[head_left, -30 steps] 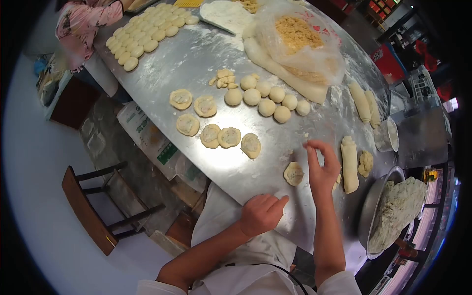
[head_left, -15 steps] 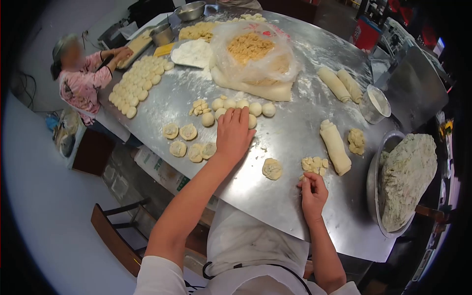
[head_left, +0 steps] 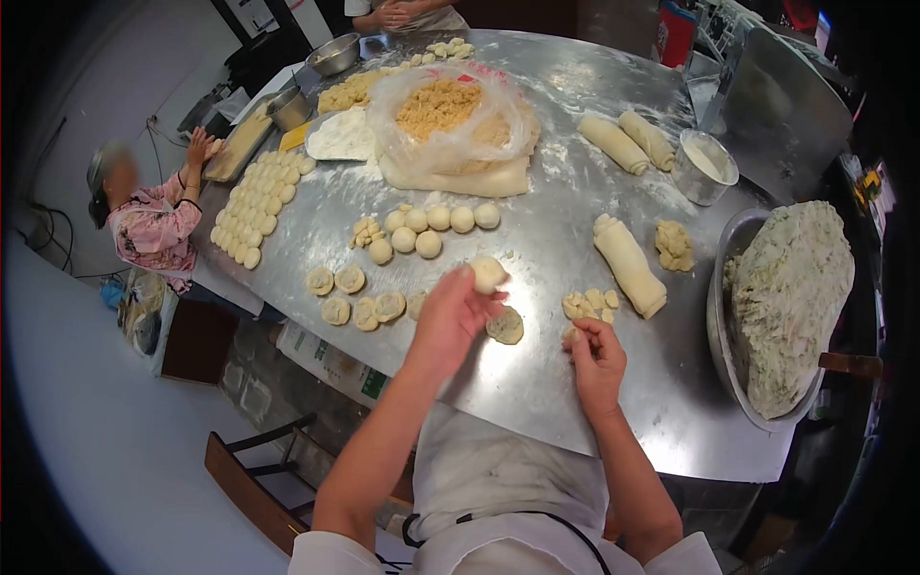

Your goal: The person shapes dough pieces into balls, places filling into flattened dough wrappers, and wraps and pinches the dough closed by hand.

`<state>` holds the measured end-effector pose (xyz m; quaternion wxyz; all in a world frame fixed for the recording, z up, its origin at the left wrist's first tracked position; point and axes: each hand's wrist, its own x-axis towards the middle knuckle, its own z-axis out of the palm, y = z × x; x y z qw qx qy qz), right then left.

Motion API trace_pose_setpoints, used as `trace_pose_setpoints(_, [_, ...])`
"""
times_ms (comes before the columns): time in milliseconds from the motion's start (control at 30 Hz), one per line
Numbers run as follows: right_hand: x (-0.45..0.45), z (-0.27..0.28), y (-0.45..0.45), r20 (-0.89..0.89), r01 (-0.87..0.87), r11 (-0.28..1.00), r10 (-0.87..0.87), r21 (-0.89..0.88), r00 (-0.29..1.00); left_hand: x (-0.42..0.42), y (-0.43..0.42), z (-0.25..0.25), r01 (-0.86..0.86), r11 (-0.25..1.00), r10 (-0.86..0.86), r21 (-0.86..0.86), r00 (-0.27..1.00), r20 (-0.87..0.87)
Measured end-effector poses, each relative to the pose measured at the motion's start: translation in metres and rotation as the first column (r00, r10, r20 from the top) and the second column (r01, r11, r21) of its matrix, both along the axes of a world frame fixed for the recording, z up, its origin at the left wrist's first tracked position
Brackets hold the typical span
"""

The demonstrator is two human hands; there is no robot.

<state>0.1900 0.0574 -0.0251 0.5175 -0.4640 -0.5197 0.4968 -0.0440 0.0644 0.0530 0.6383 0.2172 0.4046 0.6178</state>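
My left hand [head_left: 450, 321] holds a pale round dough ball [head_left: 488, 274] at its fingertips, above the metal table. Just right of that hand lies a flat dough round with greenish filling [head_left: 505, 326]. My right hand [head_left: 598, 364] pinches a small dough piece [head_left: 573, 335] beside a cluster of small dough pieces [head_left: 588, 305]. Several smooth dough balls [head_left: 438, 218] sit in rows farther up the table. To the left of my left hand are several filled dough rounds [head_left: 365, 313]. A thick dough roll [head_left: 630, 265] rests beyond my right hand.
A metal bowl [head_left: 721, 335] with a big greenish mass stands at the right edge. Farther back are a plastic bag of yellow crumbs [head_left: 439, 107], two dough rolls [head_left: 613, 145] and a flour tin [head_left: 704, 168]. A co-worker [head_left: 153, 220] stands at left; another person's hands [head_left: 393, 13] show behind.
My left hand has come back from the rows of balls with one ball in it. The right hand stays by the small pieces. The view has shifted, and the co-worker's hands have moved.
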Motion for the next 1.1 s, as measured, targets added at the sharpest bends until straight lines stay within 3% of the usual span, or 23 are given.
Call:
trace_pose_setpoints(100, [0.009, 0.009, -0.007, -0.101, -0.088, 0.996, 0.087, -0.008, 0.991, 0.033, -0.045, -0.001, 0.154, 0.988, -0.151, 0.006, 0.958, 0.242])
trace_pose_setpoints(167, [0.002, 0.041, -0.015, -0.191, -0.165, 0.983, 0.178, 0.08, 0.965, 0.055, -0.067, -0.006, 0.166, 0.986, -0.157, -0.029, 0.968, 0.194])
trace_pose_setpoints(300, [-0.001, 0.061, -0.025, 0.143, -0.364, 0.922, 0.346, 0.135, 0.927, 0.097, -0.09, -0.026, 0.15, 0.985, -0.132, -0.083, 0.972, 0.197])
trace_pose_setpoints(367, [0.001, 0.063, -0.031, 0.31, -0.416, 0.897, 0.357, 0.148, 0.881, 0.115, -0.098, -0.033, 0.113, 0.979, -0.101, -0.167, 0.992, 0.08])
trace_pose_setpoints(400, [0.004, 0.064, -0.035, 0.338, -0.43, 0.9, 0.385, 0.069, 0.859, 0.119, -0.102, -0.035, 0.133, 0.976, -0.124, -0.175, 0.991, 0.059])
trace_pose_setpoints(500, [0.009, 0.053, -0.045, 0.192, -0.361, 0.921, 0.385, -0.147, 0.903, 0.123, -0.107, -0.026, 0.22, 0.953, -0.222, -0.209, 0.975, 0.015])
trace_pose_setpoints(600, [0.018, 0.04, -0.045, 0.346, -0.38, 0.925, 0.352, 0.016, 0.87, 0.127, -0.11, -0.024, 0.236, 0.957, -0.231, -0.168, 0.972, 0.051])
trace_pose_setpoints(700, [0.008, 0.054, -0.046, 0.337, -0.318, 0.943, 0.267, 0.103, 0.903, 0.128, -0.111, -0.033, 0.185, 0.979, -0.18, -0.09, 0.982, 0.062])
trace_pose_setpoints(767, [0.011, 0.062, -0.048, -0.031, -0.322, 0.938, 0.32, -0.132, 0.947, 0.122, -0.113, -0.037, 0.188, 0.98, -0.181, -0.07, 0.979, 0.092])
trace_pose_setpoints(833, [0.009, 0.07, -0.05, -0.146, -0.347, 0.912, 0.321, -0.219, 0.936, 0.113, -0.115, -0.039, 0.227, 0.971, -0.213, -0.07, 0.963, 0.164])
trace_pose_setpoints(1000, [0.013, 0.077, -0.053, 0.167, -0.462, 0.849, 0.51, -0.257, 0.844, 0.119, -0.114, -0.034, 0.271, 0.95, -0.267, -0.155, 0.963, 0.044])
trace_pose_setpoints(1100, [0.018, 0.05, -0.048, 0.241, -0.426, 0.902, 0.429, -0.068, 0.871, 0.127, -0.116, -0.026, 0.222, 0.964, -0.213, -0.144, 0.974, 0.071])
